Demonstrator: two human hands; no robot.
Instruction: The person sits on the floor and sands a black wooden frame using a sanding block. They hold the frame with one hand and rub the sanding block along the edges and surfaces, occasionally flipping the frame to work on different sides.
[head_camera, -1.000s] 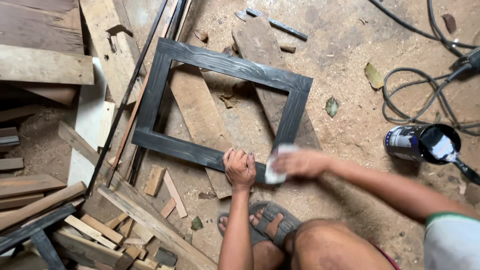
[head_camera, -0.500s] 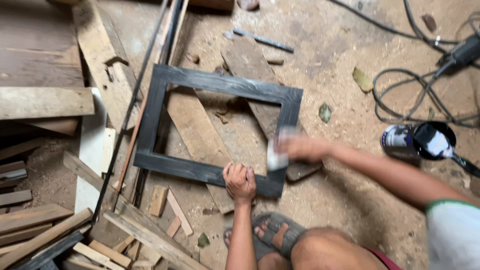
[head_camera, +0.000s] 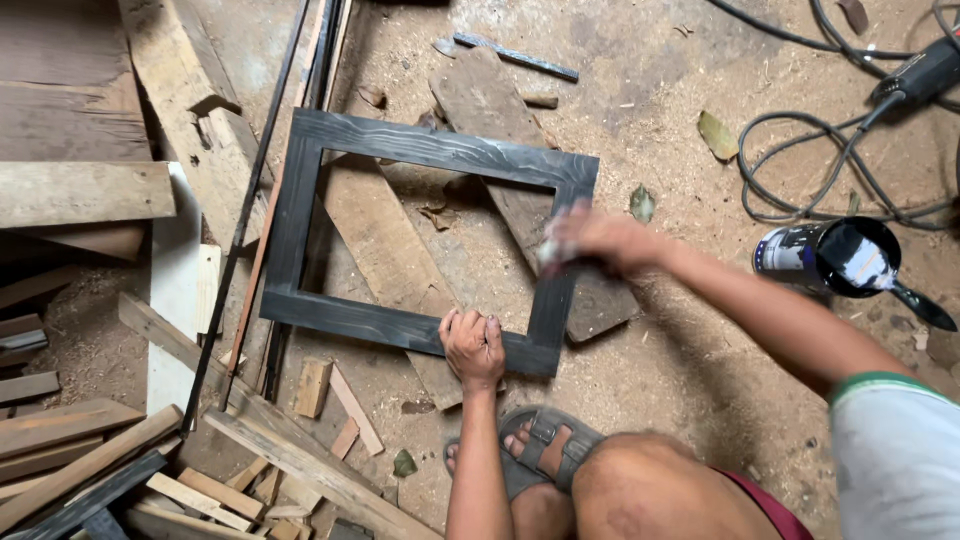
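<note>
A black-stained rectangular wooden frame lies flat on planks over a sawdust floor. My left hand presses down on the frame's near rail, fingers curled over its edge. My right hand is blurred and holds a small white cloth against the frame's right rail, about halfway up. My sandalled foot and bare knee sit just below the frame.
An open tin of black stain with a stick in it lies on its side at the right. Black cables and a power tool lie at the upper right. Planks and offcuts pile up on the left.
My right hand has moved the cloth from the frame's near right corner up along the right rail. My left hand has stayed on the near rail. The view shifted slightly.
</note>
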